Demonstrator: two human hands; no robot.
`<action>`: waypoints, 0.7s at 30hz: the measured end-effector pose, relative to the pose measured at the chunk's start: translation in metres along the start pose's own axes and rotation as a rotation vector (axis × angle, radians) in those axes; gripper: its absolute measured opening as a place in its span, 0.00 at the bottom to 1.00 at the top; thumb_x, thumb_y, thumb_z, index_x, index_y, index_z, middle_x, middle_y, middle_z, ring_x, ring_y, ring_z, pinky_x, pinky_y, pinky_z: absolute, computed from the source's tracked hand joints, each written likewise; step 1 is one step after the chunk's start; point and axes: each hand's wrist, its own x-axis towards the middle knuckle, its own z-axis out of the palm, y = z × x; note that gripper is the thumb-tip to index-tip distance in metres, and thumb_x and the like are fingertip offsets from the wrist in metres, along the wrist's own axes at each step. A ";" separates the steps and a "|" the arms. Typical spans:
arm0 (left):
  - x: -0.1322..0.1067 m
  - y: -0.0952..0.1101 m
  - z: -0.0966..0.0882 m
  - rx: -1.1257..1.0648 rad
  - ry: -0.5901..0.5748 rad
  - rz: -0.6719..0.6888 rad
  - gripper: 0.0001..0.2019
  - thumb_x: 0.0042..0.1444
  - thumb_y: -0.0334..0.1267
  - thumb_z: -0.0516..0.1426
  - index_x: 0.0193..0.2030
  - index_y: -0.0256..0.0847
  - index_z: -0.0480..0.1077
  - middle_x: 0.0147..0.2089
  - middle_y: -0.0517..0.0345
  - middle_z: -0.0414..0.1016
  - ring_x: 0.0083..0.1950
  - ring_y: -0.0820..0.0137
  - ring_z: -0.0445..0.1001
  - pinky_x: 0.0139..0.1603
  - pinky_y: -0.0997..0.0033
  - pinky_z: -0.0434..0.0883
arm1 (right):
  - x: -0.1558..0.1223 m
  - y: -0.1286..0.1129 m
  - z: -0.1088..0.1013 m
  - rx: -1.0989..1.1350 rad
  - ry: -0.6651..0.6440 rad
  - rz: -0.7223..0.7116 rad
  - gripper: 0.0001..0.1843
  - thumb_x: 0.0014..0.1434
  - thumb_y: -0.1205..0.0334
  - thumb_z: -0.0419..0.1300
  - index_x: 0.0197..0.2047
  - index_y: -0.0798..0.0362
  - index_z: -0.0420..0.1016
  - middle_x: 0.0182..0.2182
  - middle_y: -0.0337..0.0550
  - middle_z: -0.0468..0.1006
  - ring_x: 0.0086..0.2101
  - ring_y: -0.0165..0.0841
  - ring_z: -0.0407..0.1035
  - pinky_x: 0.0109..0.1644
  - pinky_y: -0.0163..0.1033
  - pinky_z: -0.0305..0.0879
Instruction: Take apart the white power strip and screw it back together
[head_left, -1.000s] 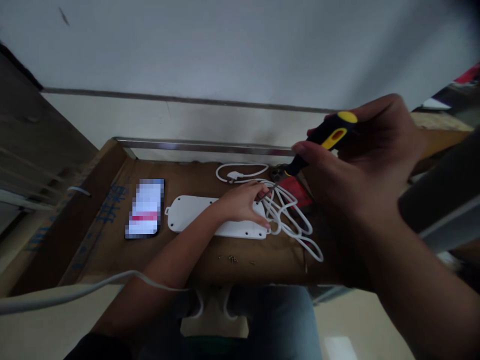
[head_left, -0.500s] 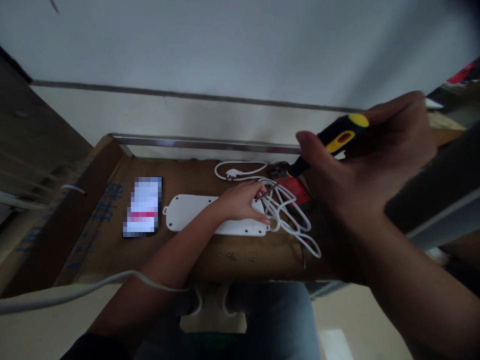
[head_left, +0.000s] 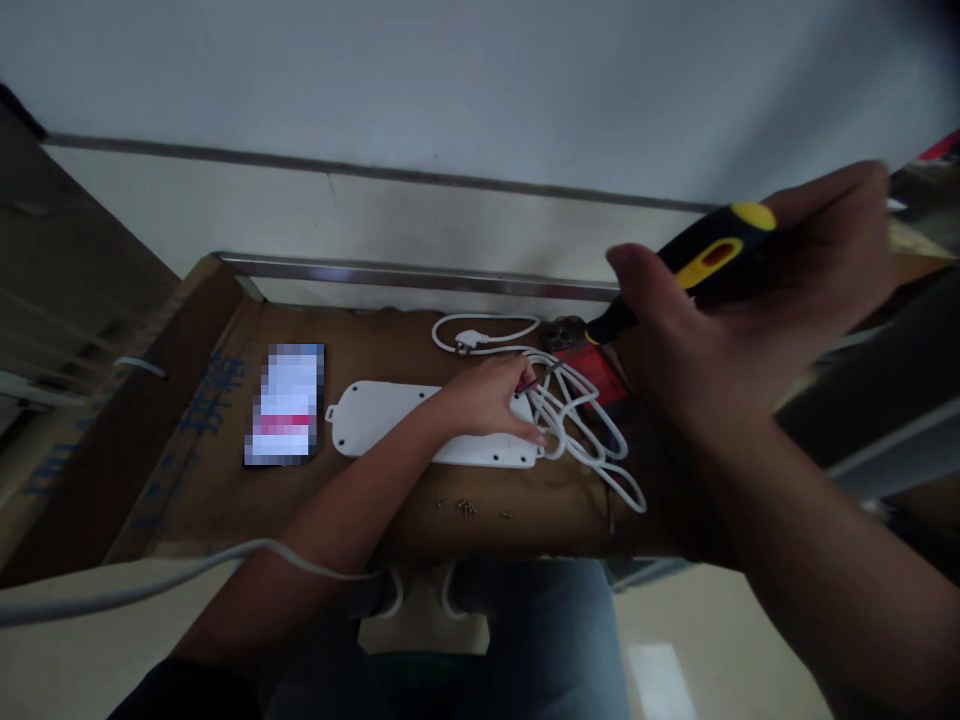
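Our right hand grips a screwdriver, fingers closed round its yellow-and-black handle, the shaft pointing down toward the cord. Our left hand rests on a white power strip, fingers curled over its edge. The strip lies flat on cardboard, with screws just below and a phone to its left

Both arms are bare, the left forearm and the right forearm alike. A black sleeve shows at the near left, and blue jeans cover the legs at the near middle.
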 end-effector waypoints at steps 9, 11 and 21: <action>0.004 -0.001 0.008 -0.419 0.199 0.048 0.19 0.51 0.46 0.71 0.36 0.40 0.67 0.35 0.60 0.71 0.36 0.72 0.67 0.40 0.69 0.66 | -0.001 -0.003 0.006 0.073 0.045 -0.027 0.29 0.55 0.48 0.73 0.36 0.57 0.59 0.30 0.34 0.55 0.32 0.14 0.49 0.36 0.26 0.47; 0.006 -0.002 0.009 -0.547 0.236 0.012 0.20 0.50 0.48 0.71 0.32 0.39 0.66 0.31 0.62 0.70 0.33 0.75 0.66 0.37 0.70 0.65 | -0.002 0.000 0.006 0.107 0.030 -0.020 0.28 0.54 0.49 0.74 0.37 0.57 0.62 0.31 0.34 0.56 0.33 0.15 0.50 0.35 0.25 0.47; 0.006 -0.002 0.008 -0.553 0.258 0.001 0.17 0.51 0.43 0.69 0.28 0.39 0.64 0.29 0.63 0.68 0.31 0.76 0.65 0.33 0.72 0.62 | -0.006 0.012 0.005 0.784 -0.453 0.215 0.19 0.70 0.53 0.60 0.61 0.50 0.73 0.45 0.42 0.80 0.39 0.25 0.78 0.43 0.35 0.80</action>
